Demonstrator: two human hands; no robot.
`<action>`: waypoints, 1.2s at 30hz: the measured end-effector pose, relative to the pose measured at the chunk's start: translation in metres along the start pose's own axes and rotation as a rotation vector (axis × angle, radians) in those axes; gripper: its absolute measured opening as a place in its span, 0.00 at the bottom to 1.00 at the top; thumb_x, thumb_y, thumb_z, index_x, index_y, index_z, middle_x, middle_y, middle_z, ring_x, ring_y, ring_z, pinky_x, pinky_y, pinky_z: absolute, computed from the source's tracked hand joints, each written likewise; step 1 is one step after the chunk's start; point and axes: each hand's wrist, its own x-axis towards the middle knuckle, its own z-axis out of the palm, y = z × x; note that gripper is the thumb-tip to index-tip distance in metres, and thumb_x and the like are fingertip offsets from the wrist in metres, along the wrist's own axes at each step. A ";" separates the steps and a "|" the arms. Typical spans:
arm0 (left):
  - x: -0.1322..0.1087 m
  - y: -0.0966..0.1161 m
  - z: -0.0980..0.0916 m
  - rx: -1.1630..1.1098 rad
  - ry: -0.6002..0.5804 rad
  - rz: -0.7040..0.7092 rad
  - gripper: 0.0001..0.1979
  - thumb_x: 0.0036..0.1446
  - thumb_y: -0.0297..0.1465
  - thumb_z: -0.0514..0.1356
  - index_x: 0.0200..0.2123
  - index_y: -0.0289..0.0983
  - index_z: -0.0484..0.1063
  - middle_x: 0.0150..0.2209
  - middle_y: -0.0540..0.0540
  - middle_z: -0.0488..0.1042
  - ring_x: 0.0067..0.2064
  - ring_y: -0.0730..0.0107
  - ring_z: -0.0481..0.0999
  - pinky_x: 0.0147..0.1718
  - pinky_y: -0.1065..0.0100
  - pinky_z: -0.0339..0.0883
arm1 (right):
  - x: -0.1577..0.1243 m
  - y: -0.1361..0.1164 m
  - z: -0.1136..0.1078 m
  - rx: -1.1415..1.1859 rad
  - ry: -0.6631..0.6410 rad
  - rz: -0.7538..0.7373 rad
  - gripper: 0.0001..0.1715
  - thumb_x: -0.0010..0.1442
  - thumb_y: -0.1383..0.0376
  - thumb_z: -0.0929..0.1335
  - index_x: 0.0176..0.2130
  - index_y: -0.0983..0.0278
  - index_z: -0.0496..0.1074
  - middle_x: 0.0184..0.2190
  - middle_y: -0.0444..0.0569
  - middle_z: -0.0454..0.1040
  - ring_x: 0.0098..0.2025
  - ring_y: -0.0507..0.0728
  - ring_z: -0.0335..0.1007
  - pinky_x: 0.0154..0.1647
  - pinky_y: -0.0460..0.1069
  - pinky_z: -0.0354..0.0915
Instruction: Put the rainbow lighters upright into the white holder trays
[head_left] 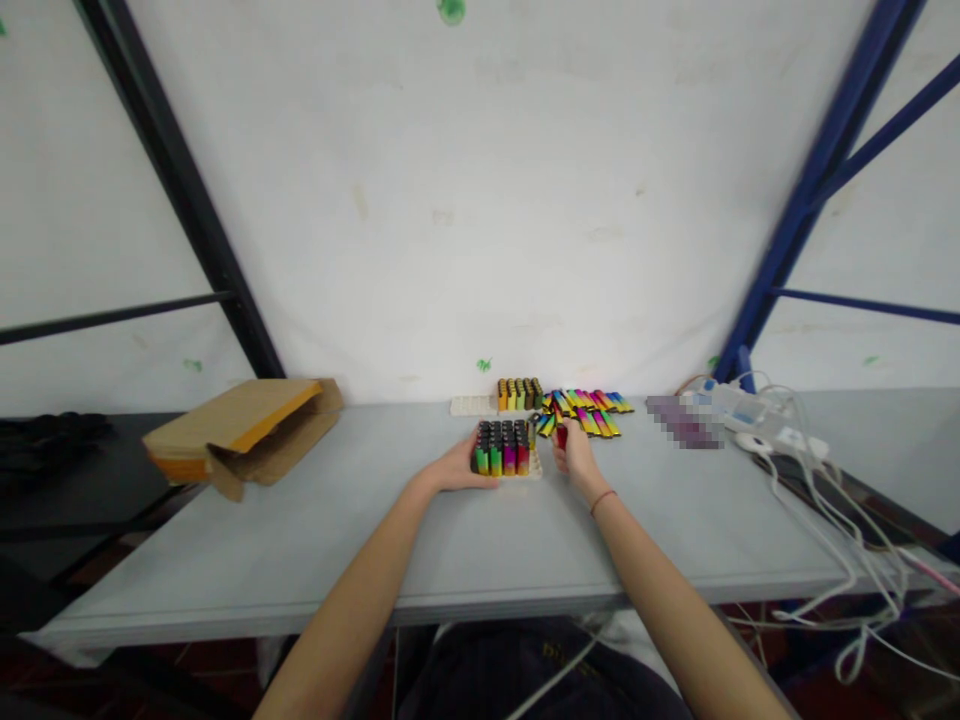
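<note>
Rows of upright lighters (503, 450) with black tops and green, yellow, magenta and red bodies stand in a white slotted tray (535, 467). My left hand (456, 468) is wrapped round the left side of this tray. Just right of the tray, my right hand (577, 458) is closed on a red lighter (562, 437), partly hidden by the fingers. Beyond that hand, a loose pile of multicoloured lighters (596, 412) lies flat on the table. Behind the held tray, yellow-green lighters (517, 394) stand upright in the right part of a second white tray (472, 405).
An open cardboard box (240, 425) lies on its side at the table's left. On the right are a blurred purple item (686, 422), a power strip (742, 408), tangled white cables (847, 520) and a dark flat device (840, 500). A white wall (480, 220) rises behind the grey table (510, 560).
</note>
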 end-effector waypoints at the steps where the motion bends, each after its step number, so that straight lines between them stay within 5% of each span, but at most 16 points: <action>1: 0.000 0.000 0.000 0.001 0.002 -0.005 0.56 0.39 0.40 0.74 0.67 0.34 0.49 0.64 0.36 0.59 0.65 0.46 0.58 0.65 0.51 0.49 | 0.000 -0.001 0.001 0.036 -0.005 0.044 0.28 0.60 0.44 0.54 0.20 0.59 0.54 0.10 0.37 0.47 0.12 0.48 0.38 0.13 0.46 0.39; 6: 0.000 -0.001 0.000 0.003 0.001 0.007 0.53 0.39 0.40 0.73 0.65 0.34 0.52 0.64 0.36 0.60 0.65 0.46 0.59 0.65 0.51 0.49 | -0.004 -0.008 0.001 0.125 -0.077 0.149 0.26 0.60 0.46 0.56 0.21 0.59 0.55 0.11 0.37 0.48 0.12 0.48 0.40 0.14 0.45 0.43; 13: 0.000 -0.001 -0.001 0.014 -0.013 0.011 0.52 0.40 0.41 0.73 0.65 0.34 0.53 0.63 0.35 0.62 0.64 0.46 0.60 0.64 0.51 0.51 | -0.004 -0.015 -0.006 0.093 -0.027 0.186 0.22 0.60 0.58 0.51 0.17 0.58 0.49 0.09 0.37 0.43 0.12 0.48 0.31 0.15 0.46 0.33; 20: 0.000 0.002 -0.001 0.001 -0.010 -0.008 0.52 0.39 0.41 0.74 0.64 0.34 0.54 0.63 0.37 0.62 0.65 0.46 0.59 0.65 0.51 0.49 | -0.002 -0.010 -0.003 0.116 0.080 0.145 0.21 0.59 0.55 0.54 0.19 0.58 0.50 0.10 0.37 0.44 0.13 0.49 0.34 0.15 0.46 0.35; 36: 0.000 -0.001 0.000 -0.009 0.001 -0.013 0.52 0.39 0.40 0.74 0.65 0.33 0.54 0.63 0.34 0.61 0.63 0.47 0.61 0.64 0.51 0.52 | 0.004 -0.007 -0.006 0.138 0.086 0.123 0.23 0.61 0.52 0.52 0.19 0.58 0.51 0.10 0.37 0.44 0.13 0.49 0.35 0.16 0.47 0.36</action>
